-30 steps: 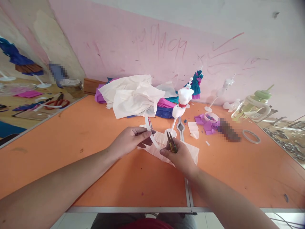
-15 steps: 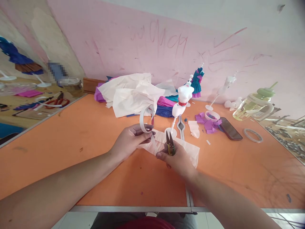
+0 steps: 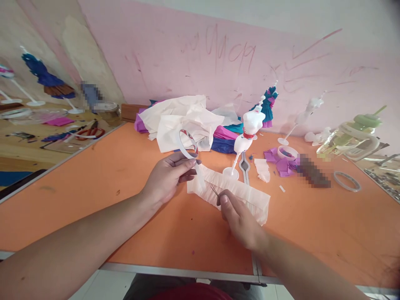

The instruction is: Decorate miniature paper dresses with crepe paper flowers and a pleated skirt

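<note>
My left hand (image 3: 164,179) is closed on a roll of tape (image 3: 183,146), pinching it by its lower edge. A loose strip of tape (image 3: 200,180) hangs from the roll over a pleated strip of pale crepe paper (image 3: 256,199) on the table. My right hand (image 3: 242,216) grips small thread snips (image 3: 218,199), blades pointing up and left near the hanging tape; its palm hides most of the handle. Just behind the crepe paper stands a small white dress-form mannequin (image 3: 252,121) with a red band at its waist.
Crumpled white paper (image 3: 184,121) and coloured sheets lie at the back. On the right are purple scraps (image 3: 286,167), another tape ring (image 3: 346,181), a greenish bottle (image 3: 350,133) and a bare mannequin (image 3: 312,106). A dressed mannequin (image 3: 270,102) stands by the wall.
My right hand has turned and drawn back from the tape strip, whose lower end now hangs free. The snips point more to the left. The roll has tilted in my left hand.
</note>
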